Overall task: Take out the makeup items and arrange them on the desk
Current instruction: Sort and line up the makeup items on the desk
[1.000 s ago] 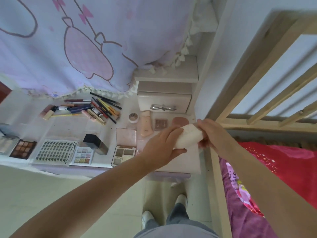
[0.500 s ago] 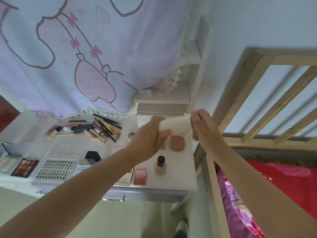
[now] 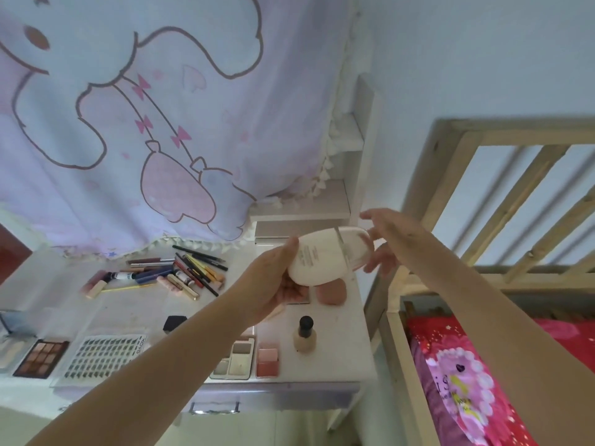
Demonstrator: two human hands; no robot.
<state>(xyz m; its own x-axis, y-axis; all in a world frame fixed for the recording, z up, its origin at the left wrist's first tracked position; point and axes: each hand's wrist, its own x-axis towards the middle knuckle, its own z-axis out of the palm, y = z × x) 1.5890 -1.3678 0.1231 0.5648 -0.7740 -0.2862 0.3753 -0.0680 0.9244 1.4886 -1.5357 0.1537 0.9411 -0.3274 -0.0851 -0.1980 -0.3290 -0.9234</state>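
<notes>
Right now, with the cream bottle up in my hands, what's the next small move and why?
Probably lower the cream bottle onto the bare desk patch beside the foundation bottle: the left hand grips it in the air, and the right hand is open at its cap.

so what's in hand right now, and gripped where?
The left hand holds a cream oval bottle by its lower, printed end. The right hand is spread open beside the bottle's clear cap end, gripping nothing.
</notes>
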